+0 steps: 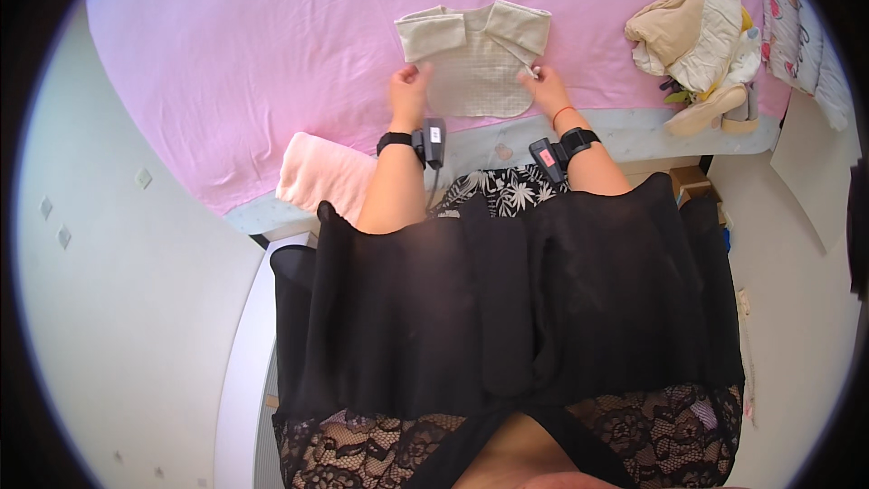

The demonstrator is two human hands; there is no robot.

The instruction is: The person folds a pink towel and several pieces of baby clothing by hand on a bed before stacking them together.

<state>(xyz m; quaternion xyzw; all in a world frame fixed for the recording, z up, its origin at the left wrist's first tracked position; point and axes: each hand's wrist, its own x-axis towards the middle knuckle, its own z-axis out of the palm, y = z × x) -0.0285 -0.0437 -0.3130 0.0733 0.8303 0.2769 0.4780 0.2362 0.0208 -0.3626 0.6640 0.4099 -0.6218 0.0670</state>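
A small pale beige garment point(478, 85) lies flat on a pink bedsheet, its two sleeves folded inward across the upper part and its rounded hem towards me. At the garment's left edge, just below the folded left sleeve, is my left hand point(409, 92), slightly blurred, with thumb and fingers close together; whether cloth is between them is unclear. My right hand point(545, 87) is at the right edge, its fingers pinching a small whitish bit of the garment, perhaps a tie, below the right sleeve. Both wrists wear black straps with small devices.
A folded peach towel point(326, 173) rests at the bed's near edge, left of my left forearm. To the right is a heap of beige and white clothes point(686, 37) with small beige shoes point(706, 111) beside it. A printed quilt point(801, 41) lies at the far right. Cardboard boxes point(691, 181) stand below the bed edge.
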